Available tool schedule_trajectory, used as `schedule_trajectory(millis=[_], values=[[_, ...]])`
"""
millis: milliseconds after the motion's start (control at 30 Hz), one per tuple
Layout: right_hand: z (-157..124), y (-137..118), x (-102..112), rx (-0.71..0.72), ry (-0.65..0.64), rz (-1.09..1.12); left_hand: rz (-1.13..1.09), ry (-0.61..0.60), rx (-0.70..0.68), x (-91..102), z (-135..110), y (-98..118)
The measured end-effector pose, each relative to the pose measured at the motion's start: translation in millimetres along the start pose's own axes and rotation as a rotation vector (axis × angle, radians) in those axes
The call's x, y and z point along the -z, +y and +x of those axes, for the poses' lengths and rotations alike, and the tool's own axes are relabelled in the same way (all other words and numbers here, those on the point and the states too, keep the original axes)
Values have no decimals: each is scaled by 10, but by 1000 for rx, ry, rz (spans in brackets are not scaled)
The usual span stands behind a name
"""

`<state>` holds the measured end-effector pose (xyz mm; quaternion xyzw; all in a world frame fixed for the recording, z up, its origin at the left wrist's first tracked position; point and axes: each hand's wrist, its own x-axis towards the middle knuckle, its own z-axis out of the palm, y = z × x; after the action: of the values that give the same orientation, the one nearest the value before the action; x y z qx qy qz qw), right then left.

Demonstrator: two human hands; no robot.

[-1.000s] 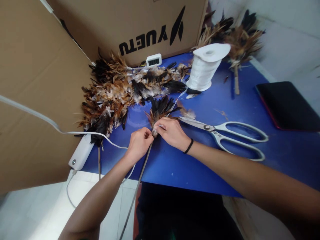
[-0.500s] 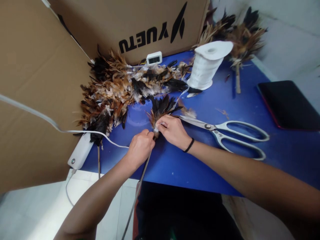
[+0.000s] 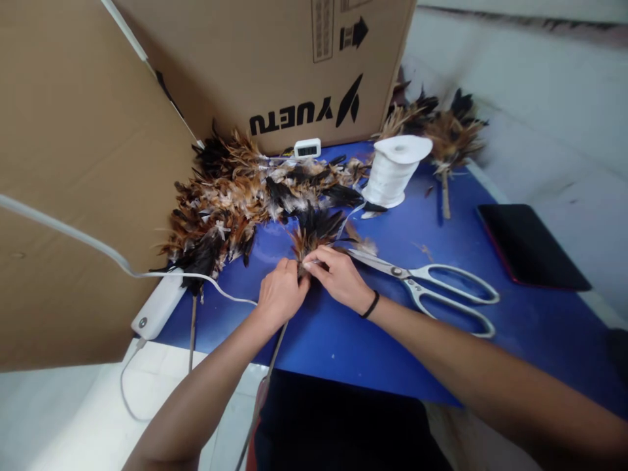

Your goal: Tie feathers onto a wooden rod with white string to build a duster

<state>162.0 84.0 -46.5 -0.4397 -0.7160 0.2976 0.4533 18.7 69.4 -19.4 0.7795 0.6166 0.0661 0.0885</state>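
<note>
My left hand (image 3: 280, 294) is closed round a thin stick (image 3: 269, 366) just below a small tuft of black and brown feathers (image 3: 314, 230). My right hand (image 3: 337, 276) pinches the base of that tuft, where white string is wound. The string runs back to a white spool (image 3: 392, 171) standing behind the tuft. Both hands meet over the blue table (image 3: 343, 327) near its front edge. Large white-handled scissors (image 3: 432, 291) lie just right of my right hand, blades pointing at it.
A heap of brown, black and white feathers (image 3: 240, 196) lies at the back left before a cardboard box (image 3: 275, 65). A small white digital timer (image 3: 307, 148), another feather duster (image 3: 444, 137), a black tablet (image 3: 530, 248) and a white power strip (image 3: 159, 306) with cable are nearby.
The head camera tilted up and back, so everything sits lower and smaller in view. My left hand slid slightly up the stick toward the tuft. My right hand keeps its pinch.
</note>
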Motion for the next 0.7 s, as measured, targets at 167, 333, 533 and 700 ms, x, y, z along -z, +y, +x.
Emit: schedule_trajectory(millis=[167,333,533,700], values=[[11,-33,74,60,76,-74,-389,74,65,32,34,-114],[-1,-77,71,107,84,-97,-900,96,117,157,63,-205],[-28,-121,15,121,36,-85,-1093,121,191,215,120,-223],[-33,-139,-18,121,8,-60,-1230,90,302,202,132,-182]])
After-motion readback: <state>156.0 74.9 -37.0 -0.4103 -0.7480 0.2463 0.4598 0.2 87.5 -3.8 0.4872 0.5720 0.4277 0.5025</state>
